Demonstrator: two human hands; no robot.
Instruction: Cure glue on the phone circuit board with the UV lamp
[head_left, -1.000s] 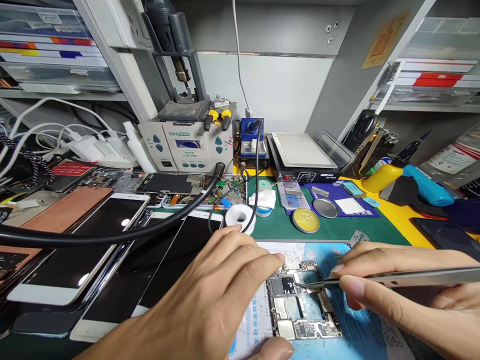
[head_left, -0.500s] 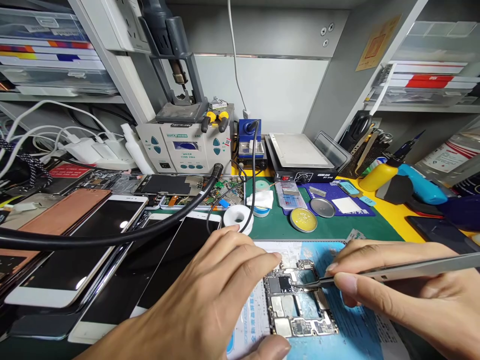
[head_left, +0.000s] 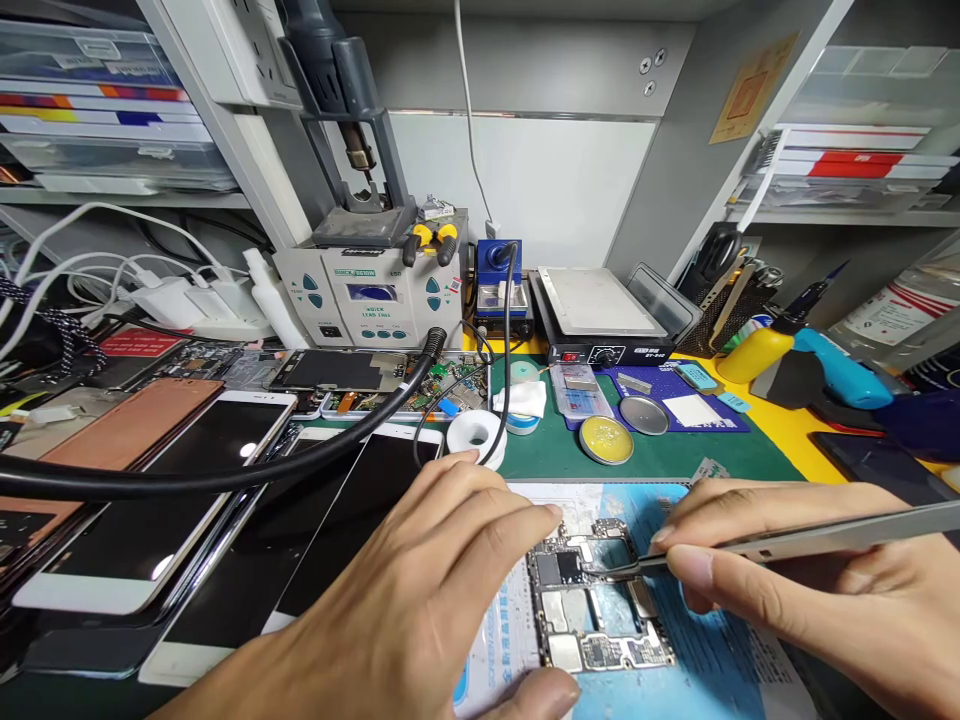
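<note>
A bare phone circuit board [head_left: 566,654] lies flat on a blue and white printed mat [head_left: 720,640]. My left hand [head_left: 427,570] is spread along the board's left side, index fingertip by its upper left corner and thumb near the lower left one. Whether those fingers press on the board I cannot tell. Metal tweezers [head_left: 817,535] are pinched between the thumb and fingers of my right hand [head_left: 810,590]. Their thin tips point left and meet the right edge of a black chip [head_left: 568,567] on the board.
Phones with dark screens [head_left: 202,480] lie at the left under a thick black hose [head_left: 225,482]. A hot air station [head_left: 375,300] and a heating plate [head_left: 600,300] stand behind. A solder spool [head_left: 480,432] and an open tin of yellow paste [head_left: 606,440] sit beyond the mat.
</note>
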